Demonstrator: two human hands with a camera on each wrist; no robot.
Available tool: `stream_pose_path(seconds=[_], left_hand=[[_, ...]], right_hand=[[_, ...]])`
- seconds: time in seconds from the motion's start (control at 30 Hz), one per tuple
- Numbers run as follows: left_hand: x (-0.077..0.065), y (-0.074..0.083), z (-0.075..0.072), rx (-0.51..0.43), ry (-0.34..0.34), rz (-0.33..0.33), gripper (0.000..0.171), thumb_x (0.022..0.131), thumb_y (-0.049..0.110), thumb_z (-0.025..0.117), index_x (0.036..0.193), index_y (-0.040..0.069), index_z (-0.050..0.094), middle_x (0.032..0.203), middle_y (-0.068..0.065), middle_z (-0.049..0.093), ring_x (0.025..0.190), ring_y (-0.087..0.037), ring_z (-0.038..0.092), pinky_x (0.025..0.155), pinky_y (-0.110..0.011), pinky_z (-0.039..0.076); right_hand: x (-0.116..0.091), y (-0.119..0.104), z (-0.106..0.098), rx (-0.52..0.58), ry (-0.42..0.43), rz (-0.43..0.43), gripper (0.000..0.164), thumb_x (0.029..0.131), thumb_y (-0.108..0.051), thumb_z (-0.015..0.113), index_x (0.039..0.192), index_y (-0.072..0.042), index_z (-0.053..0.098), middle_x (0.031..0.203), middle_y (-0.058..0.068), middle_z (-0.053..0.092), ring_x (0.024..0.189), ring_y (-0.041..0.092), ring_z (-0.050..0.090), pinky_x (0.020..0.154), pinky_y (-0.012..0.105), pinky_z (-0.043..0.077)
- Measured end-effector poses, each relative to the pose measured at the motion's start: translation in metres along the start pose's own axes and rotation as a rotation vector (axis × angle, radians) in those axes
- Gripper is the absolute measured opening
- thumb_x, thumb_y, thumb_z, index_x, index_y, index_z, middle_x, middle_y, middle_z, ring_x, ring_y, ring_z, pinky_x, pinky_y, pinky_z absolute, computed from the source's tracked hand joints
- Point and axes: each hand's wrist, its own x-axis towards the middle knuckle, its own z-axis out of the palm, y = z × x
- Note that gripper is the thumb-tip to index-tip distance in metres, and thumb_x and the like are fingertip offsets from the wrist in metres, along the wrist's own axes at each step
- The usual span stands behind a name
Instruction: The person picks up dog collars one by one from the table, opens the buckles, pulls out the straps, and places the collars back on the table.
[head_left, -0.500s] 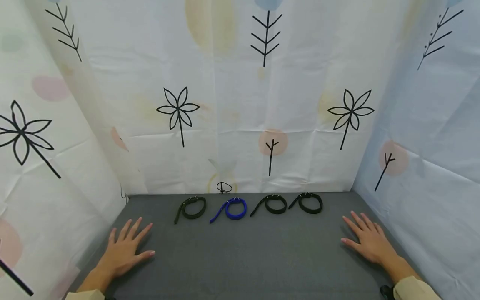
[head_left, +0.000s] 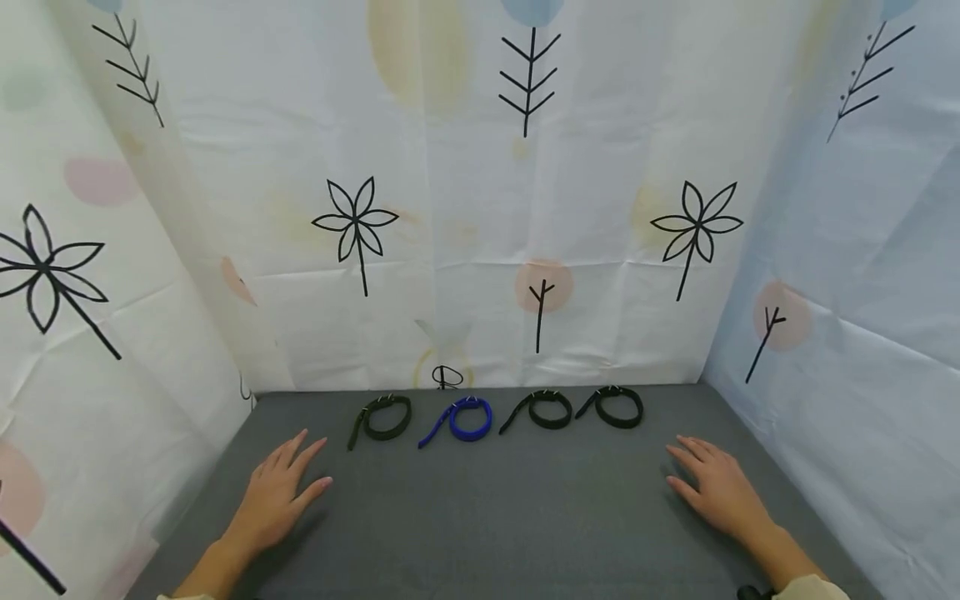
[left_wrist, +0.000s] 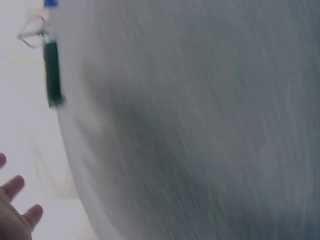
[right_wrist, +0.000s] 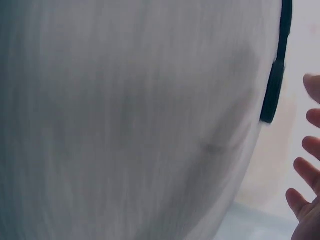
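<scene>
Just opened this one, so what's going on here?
A person's left hand and right hand are out over a grey table, holding nothing. Coiled near its far edge, from left to right, lie a dark strap, a blue strap and two more dark straps. Neither hand touches any of them.

Creased white hangings [head_left: 600,167] on three sides, black line-drawn flowers [head_left: 355,220], pastel blotches [head_left: 405,58], grey tabletop [head_left: 495,517]

Lettering, labels, brands, numbers, signs: none legible. Blue strap [head_left: 471,436], three dark straps [head_left: 551,423]: no readable marking. Tabletop [head_left: 480,517]: no readable text. Backdrop [head_left: 457,317]: printed drawings, no readable words or figures.
</scene>
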Motion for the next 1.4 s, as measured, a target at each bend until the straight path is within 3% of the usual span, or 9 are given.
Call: stream_pose_path(seconds=[0.23,0.47,0.6,0.8,1.07,1.27,1.4], left_hand=[[0.011,0.038,0.007,-0.158,0.034,-0.045,0.054,0.098,0.037,0.058,0.142,0.008,0.047,0.148,-0.022,0.037,0.130,-0.047,0.036,0.093,-0.070,0.028],[0.013,0.071,0.015,-0.328,0.054,-0.070,0.050,0.097,0.035,0.060,0.137,0.005,0.052,0.145,-0.021,0.041,0.130,-0.045,0.038,0.096,-0.067,0.030],[0.018,0.083,0.019,-0.385,0.071,-0.089,0.047,0.097,0.033,0.062,0.135,0.006,0.053,0.143,-0.019,0.044,0.131,-0.043,0.039,0.098,-0.064,0.031],[0.026,0.099,0.027,-0.497,0.154,-0.070,0.040,0.093,0.020,0.068,0.129,0.005,0.057,0.136,-0.017,0.053,0.123,-0.039,0.050,0.095,-0.059,0.039],[0.044,0.125,0.050,-0.620,0.196,-0.111,0.035,0.092,0.014,0.068,0.126,0.006,0.060,0.128,-0.010,0.058,0.117,-0.030,0.054,0.095,-0.052,0.042],[0.055,0.134,0.065,-0.674,0.263,-0.174,0.030,0.091,0.010,0.068,0.121,0.004,0.062,0.124,-0.011,0.061,0.114,-0.033,0.056,0.096,-0.052,0.042],[0.061,0.137,0.075,-0.654,0.302,-0.187,0.030,0.090,0.008,0.068,0.119,0.001,0.063,0.120,-0.014,0.062,0.112,-0.035,0.057,0.092,-0.054,0.043]], right_hand=[[0.007,-0.033,0.008,0.091,0.100,-0.017,0.042,0.080,-0.019,0.080,0.117,-0.003,0.067,0.126,0.019,0.059,0.114,0.041,0.052,0.086,0.063,0.040],[0.016,-0.063,0.013,0.166,0.197,-0.065,0.038,0.076,-0.012,0.082,0.111,-0.003,0.069,0.120,0.017,0.062,0.108,0.037,0.057,0.085,0.058,0.045],[0.021,-0.076,0.020,0.219,0.239,-0.052,0.036,0.075,-0.009,0.082,0.108,-0.003,0.069,0.118,0.017,0.063,0.107,0.034,0.058,0.083,0.053,0.047],[0.030,-0.094,0.031,0.289,0.270,-0.015,0.032,0.077,-0.007,0.081,0.107,-0.004,0.070,0.116,0.015,0.064,0.106,0.033,0.059,0.083,0.052,0.048],[0.047,-0.119,0.042,0.380,0.320,0.024,0.028,0.078,-0.003,0.079,0.104,0.000,0.070,0.112,0.017,0.066,0.104,0.035,0.062,0.083,0.052,0.049],[0.065,-0.143,0.054,0.510,0.289,0.097,0.025,0.082,-0.003,0.076,0.106,-0.002,0.070,0.110,0.012,0.067,0.091,0.029,0.066,0.072,0.043,0.054],[0.075,-0.157,0.062,0.610,0.255,0.156,0.023,0.084,-0.004,0.074,0.107,-0.003,0.070,0.108,0.010,0.067,0.091,0.029,0.067,0.074,0.042,0.054]])
